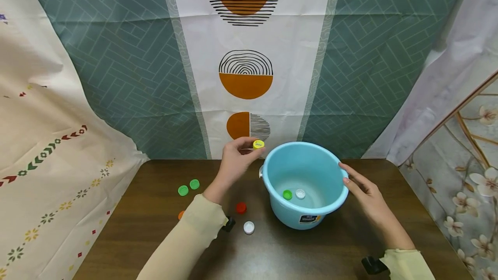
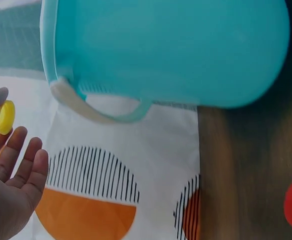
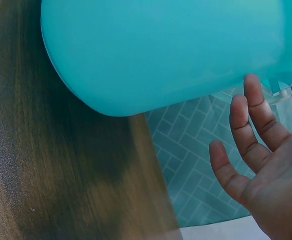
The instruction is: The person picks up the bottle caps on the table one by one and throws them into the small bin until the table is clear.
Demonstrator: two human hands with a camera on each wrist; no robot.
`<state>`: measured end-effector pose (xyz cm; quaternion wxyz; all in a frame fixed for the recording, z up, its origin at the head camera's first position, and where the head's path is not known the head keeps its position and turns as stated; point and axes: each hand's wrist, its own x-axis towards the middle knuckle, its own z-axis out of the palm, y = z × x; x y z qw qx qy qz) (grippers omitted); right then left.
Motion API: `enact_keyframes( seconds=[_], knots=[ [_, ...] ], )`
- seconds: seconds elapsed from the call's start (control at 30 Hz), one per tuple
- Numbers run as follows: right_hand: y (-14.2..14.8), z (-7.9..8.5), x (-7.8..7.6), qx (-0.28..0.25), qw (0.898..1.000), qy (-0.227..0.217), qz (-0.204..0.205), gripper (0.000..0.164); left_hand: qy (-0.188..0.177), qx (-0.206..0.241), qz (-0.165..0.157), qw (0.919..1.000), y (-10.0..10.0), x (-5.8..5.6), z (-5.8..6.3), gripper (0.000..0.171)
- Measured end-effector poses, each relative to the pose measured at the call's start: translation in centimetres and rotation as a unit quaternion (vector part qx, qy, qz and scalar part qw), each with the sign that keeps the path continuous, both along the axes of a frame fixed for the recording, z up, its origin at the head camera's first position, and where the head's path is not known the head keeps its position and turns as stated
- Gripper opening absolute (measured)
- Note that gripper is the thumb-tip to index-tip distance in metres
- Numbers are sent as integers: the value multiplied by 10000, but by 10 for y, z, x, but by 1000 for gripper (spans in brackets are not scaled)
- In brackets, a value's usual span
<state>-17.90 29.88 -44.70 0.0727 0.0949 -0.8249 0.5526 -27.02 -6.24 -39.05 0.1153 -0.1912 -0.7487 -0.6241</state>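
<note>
My left hand (image 1: pixel 235 159) pinches a yellow bottle cap (image 1: pixel 258 144) between thumb and fingertips, held up just left of the light-blue bucket's rim. In the left wrist view the cap (image 2: pixel 4 117) stands on edge, with the other fingers spread. The bucket (image 1: pixel 295 219) is upright on the table; a green cap (image 1: pixel 287 194) and a white cap (image 1: pixel 300 194) lie on its bottom. At the bucket's right side, my right hand (image 1: pixel 365 193) rests its fingertips on the rim, and in the right wrist view its fingers (image 3: pixel 253 90) extend loosely along the outer wall.
Left of the bucket lie a red cap (image 1: pixel 241 208) and a white cap (image 1: pixel 249 227). Two green caps (image 1: pixel 188 187) sit farther left, and an orange cap (image 1: pixel 181 214) is partly hidden by the left sleeve. A patterned curtain (image 1: pixel 249 33) hangs behind the wooden table (image 1: pixel 155 211).
</note>
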Motion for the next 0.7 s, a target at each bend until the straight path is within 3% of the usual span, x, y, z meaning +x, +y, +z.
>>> enact_keyframes(
  seconds=[0.3, 0.7],
  knots=[
    [-1, 1, 1, -42, 10000, 1, 17, 46, 135, 159, -438, 9988, 27, 4, 12, 35],
    [0, 1, 0, -20, 10000, 18, 11, 45, -32, 139, -727, 9972, 57, 15, 20, 30]
  ],
)
